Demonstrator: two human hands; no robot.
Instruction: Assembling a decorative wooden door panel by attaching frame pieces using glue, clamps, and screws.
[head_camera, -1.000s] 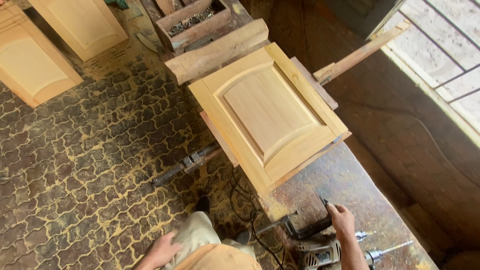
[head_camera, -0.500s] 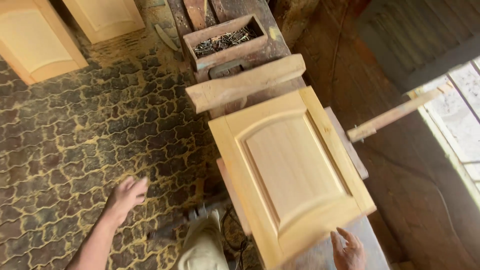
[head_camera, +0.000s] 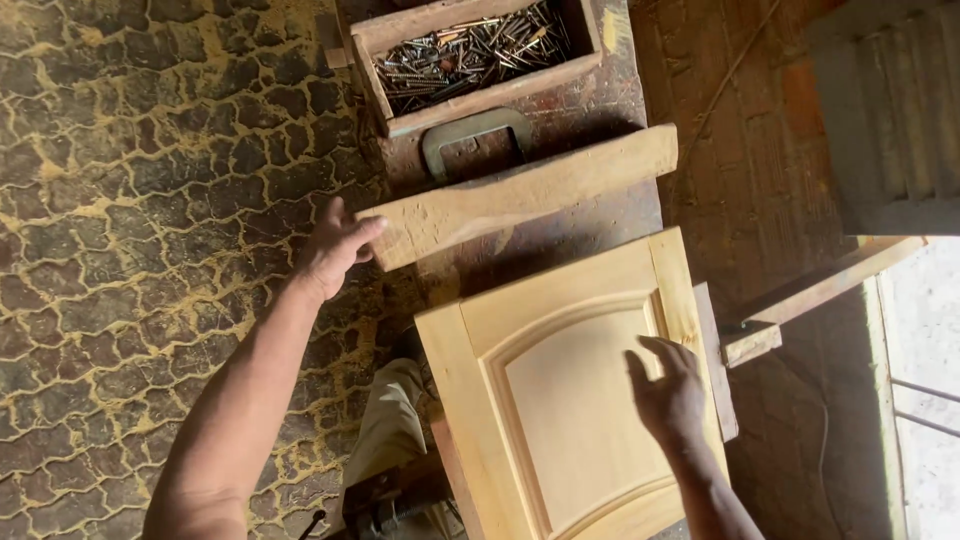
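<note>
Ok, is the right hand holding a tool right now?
No, the right hand is open and empty, hovering over the pale wooden cabinet door with no tool in it.

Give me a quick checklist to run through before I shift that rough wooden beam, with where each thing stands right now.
1. Left hand at the near end of the rough, pale wooden beam: ok, fingers reach the end, no closed grip yet.
2. Right hand free: ok, open above the pale arched-panel cabinet door, holding nothing.
3. Beam free of the door: cannot tell, their edges lie close.
4. Green metal handle clear of the beam: cannot tell, the beam lies right against it.
5. Open wooden box of screws and nails away from the beam: ok, it sits beyond the handle.
</note>
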